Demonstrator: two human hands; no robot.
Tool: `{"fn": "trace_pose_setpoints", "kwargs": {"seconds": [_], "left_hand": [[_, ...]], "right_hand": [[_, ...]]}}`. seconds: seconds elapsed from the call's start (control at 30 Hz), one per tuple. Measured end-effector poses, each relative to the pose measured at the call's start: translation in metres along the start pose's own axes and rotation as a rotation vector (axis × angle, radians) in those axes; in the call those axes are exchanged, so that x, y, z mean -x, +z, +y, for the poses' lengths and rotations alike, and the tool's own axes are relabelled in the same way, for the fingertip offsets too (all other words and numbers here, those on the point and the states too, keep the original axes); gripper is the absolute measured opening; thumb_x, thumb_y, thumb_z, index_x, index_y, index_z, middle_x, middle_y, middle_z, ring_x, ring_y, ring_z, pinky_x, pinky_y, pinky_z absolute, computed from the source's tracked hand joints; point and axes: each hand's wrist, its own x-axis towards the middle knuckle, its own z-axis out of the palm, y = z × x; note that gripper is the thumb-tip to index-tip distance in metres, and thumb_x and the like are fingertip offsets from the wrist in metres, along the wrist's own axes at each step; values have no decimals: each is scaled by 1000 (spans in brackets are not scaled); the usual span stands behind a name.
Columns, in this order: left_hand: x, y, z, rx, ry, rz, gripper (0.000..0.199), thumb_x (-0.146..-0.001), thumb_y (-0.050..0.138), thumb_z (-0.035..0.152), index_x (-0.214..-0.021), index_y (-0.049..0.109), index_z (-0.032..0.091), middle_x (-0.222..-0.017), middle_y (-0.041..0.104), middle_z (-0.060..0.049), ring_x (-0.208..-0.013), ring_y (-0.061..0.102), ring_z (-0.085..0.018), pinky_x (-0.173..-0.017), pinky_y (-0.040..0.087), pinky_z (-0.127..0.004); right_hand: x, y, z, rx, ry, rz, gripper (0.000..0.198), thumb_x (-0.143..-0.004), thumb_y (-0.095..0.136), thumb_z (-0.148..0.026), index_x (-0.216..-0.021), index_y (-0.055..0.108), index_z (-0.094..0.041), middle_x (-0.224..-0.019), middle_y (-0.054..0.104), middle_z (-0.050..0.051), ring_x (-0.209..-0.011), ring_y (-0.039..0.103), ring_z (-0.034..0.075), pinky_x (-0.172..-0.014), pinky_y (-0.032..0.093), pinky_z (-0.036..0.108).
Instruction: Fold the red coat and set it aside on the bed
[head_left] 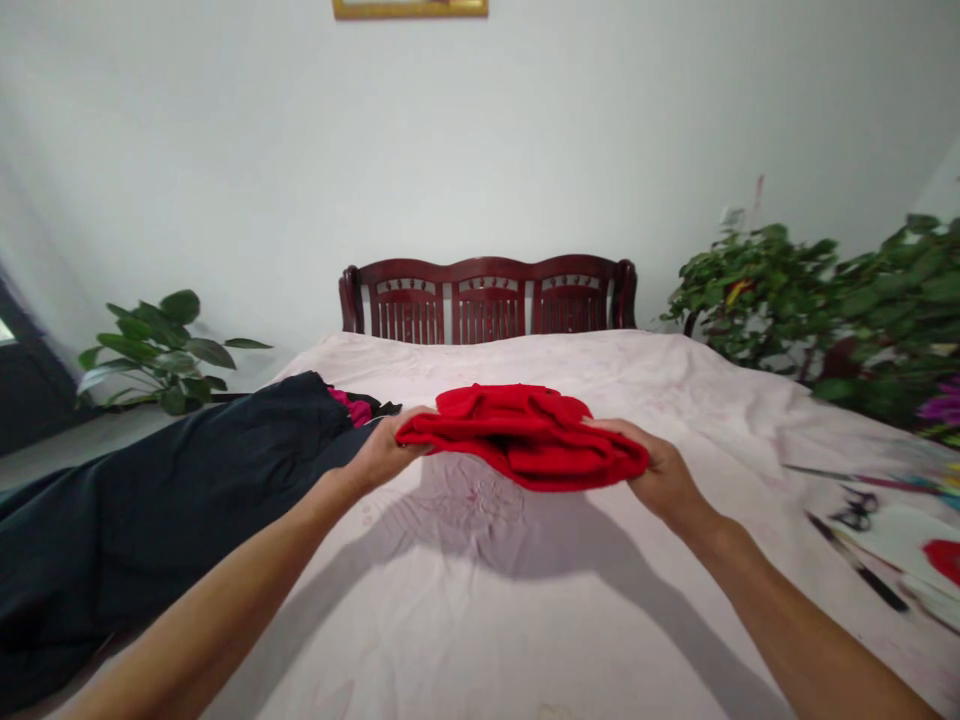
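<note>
A folded red garment hangs between both hands just above the pale bedsheet, casting a shadow on it. The left hand closes its grip on the left edge, the right hand on the right edge, fingers tucked under the cloth and thumbs on top. It looks light and soft — the layers sag slightly in the middle and bunch at the top, so it will likely flop open if held at one end only. Pinching through all layers at the two sides seems the safest hold. A dark garment lies spread on the bed to the left, well apart — with a bit of pink cloth at its far end.
</note>
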Motion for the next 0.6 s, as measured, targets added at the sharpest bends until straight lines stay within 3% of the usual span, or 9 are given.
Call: {"fn": "trace_pose_setpoints", "kwargs": {"seconds": [0.07,0.13,0.23,0.3,0.4,0.5,0.6], "left_hand": [[11,-17,17,74,-64,31,42,-68,72,45,-99,72,16,-91,73,-6,-88,65,-27,-80,54,-34],[33,-24,23,136,-150,-53,46,-64,73,50,-96,73,17,-86,72,-6,-83,65,-27,-73,54,-34],[62,-16,13,199,-346,-205,44,-64,75,51,-93,73,18,-85,73,-6,-85,66,-30,-71,56,-36],[64,-6,0,250,-401,-215,42,-67,75,52,-92,73,18,-88,75,-6,-92,67,-32,-79,57,-38],[31,1,-18,412,-365,-41,48,-71,75,54,-100,71,16,-96,77,-8,-97,69,-32,-88,56,-41],[-33,1,-30,538,-351,122,51,-74,75,53,-108,68,15,-97,77,-10,-90,73,-29,-86,58,-41],[-97,6,-51,413,-407,153,50,-79,69,55,-108,66,14,-94,78,-12,-85,74,-27,-81,59,-39]], "right_hand": [[5,-10,-23,-66,18,9,38,-82,67,-50,-111,74,-26,-118,73,9,-113,66,28,-101,52,42],[24,-10,-35,-140,74,-66,40,-79,71,-54,-107,75,-26,-113,74,10,-108,68,29,-95,55,41],[56,7,-32,-246,212,-237,40,-82,68,-55,-107,75,-25,-107,75,10,-99,70,28,-85,59,39],[63,21,-24,-284,296,-247,45,-84,65,-57,-112,72,-23,-104,76,9,-95,70,27,-80,60,39],[35,33,-9,-309,395,-38,52,-86,60,-60,-119,67,-20,-102,76,8,-94,70,27,-80,59,39],[-31,35,16,-281,436,214,55,-87,58,-60,-121,64,-18,-102,75,8,-95,69,27,-78,57,37],[-95,42,61,-4,499,242,53,-92,47,-57,-119,63,-15,-107,74,11,-100,68,27,-82,55,35]]}}
